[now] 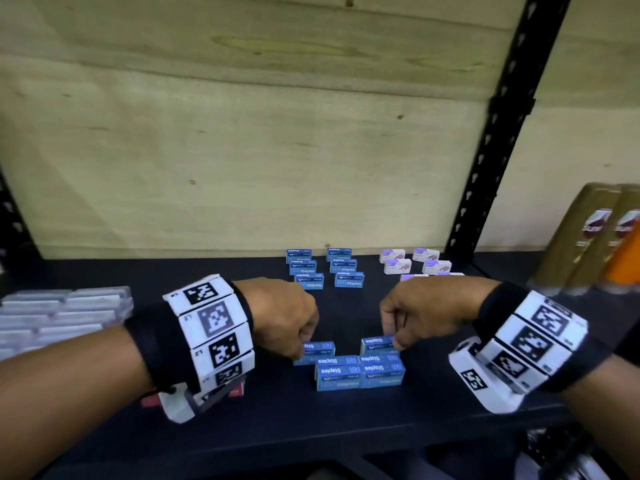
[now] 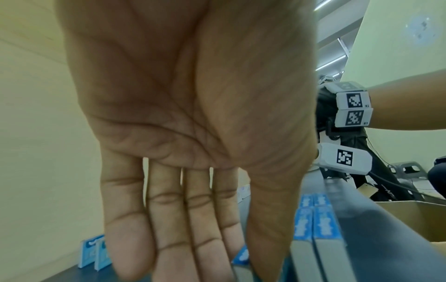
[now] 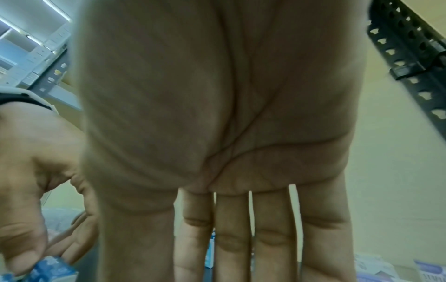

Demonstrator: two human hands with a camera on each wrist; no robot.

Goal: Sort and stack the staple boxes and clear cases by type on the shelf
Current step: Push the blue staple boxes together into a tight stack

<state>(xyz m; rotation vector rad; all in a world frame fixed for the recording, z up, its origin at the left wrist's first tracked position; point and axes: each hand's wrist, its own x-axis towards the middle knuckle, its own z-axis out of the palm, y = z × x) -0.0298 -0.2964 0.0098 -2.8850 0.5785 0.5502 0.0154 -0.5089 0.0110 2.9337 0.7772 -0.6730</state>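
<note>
Dark shelf [image 1: 207, 427] holds sorted rows of blue boxes [image 1: 323, 268] and white boxes [image 1: 415, 261] above centre, while left hand [image 1: 280, 315] and right hand [image 1: 420, 313] each seemingly pinch a box from the unsorted blue cluster [image 1: 349, 365] at centre

Dim greenish light, blurred wrist views

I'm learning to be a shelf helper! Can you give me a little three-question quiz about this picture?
1. True or false: both hands are picking up white boxes.
2. What does the left hand grip?
A. a blue staple box
B. a clear case
C. nothing
3. Fill in: the clear cases lie at the shelf's far ____ side.

Key:
1. False. The left hand and right hand each grip a blue staple box.
2. A
3. left
</note>
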